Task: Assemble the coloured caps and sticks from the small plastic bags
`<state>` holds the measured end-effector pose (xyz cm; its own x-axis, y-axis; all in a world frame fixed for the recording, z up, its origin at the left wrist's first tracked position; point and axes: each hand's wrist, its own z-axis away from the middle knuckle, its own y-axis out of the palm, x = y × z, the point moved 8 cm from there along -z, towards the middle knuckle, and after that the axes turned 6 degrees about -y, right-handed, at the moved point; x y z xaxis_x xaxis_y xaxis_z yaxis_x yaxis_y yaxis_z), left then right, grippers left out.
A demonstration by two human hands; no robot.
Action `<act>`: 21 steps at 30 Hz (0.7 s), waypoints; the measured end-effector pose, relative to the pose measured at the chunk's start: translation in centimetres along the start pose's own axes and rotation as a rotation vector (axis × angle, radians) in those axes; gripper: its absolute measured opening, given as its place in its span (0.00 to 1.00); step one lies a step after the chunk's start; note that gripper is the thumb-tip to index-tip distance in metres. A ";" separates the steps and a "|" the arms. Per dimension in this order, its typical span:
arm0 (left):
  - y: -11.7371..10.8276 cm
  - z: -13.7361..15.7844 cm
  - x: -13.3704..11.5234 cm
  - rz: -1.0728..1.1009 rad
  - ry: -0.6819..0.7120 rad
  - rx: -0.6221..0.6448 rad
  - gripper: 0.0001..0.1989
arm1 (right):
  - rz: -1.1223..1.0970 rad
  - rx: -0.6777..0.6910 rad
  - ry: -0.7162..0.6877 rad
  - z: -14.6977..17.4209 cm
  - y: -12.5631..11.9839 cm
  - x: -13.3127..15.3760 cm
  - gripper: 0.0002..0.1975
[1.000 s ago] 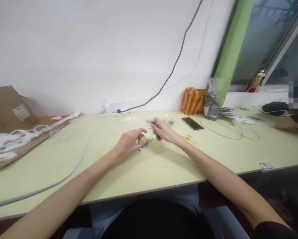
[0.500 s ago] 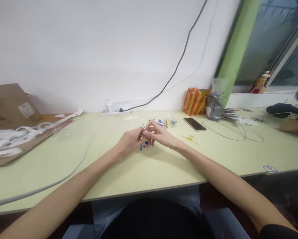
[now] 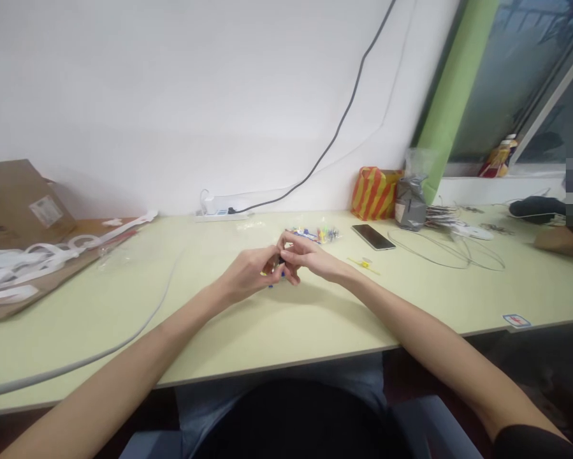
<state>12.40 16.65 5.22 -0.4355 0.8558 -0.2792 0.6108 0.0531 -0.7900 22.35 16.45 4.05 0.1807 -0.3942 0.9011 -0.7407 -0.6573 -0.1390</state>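
My left hand [image 3: 250,271] and my right hand [image 3: 308,256] meet above the middle of the table, fingertips pinched together. Between them shows a small dark piece [image 3: 281,259], mostly covered by the fingers. Bits of blue plastic [image 3: 270,286] and yellow plastic peek out below and beside my left fingers; they look like parts of one small multicoloured plastic piece, whose shape is hidden. Just behind the hands lie clear bags of small coloured plastic parts [image 3: 328,234]. A thin yellow plastic part [image 3: 365,264] rests to the right of my right hand.
A phone [image 3: 373,236], a striped bag [image 3: 376,194], a grey bag [image 3: 410,207] and looped thin cable stand at the right. A power strip [image 3: 219,217] is by the wall. At left are a cardboard box [image 3: 23,197], white strips and a grey cable [image 3: 123,343]. Another person's arm [image 3: 561,241] rests far right.
The thin black rod that stuck out above and below my fingers is now mostly hidden in them. My hands have turned slightly, and less of the blue plastic shows.
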 end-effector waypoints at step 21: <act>0.2 0.0 1.6 -0.087 -0.099 0.082 0.07 | 1.409 -0.366 0.370 0.0 -8.0 -4.6 0.15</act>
<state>11.88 18.01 4.62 -0.5500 0.7946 -0.2572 0.5135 0.0789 -0.8544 27.47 23.55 1.08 -0.9262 -0.3327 0.1773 -0.2896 0.3268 -0.8996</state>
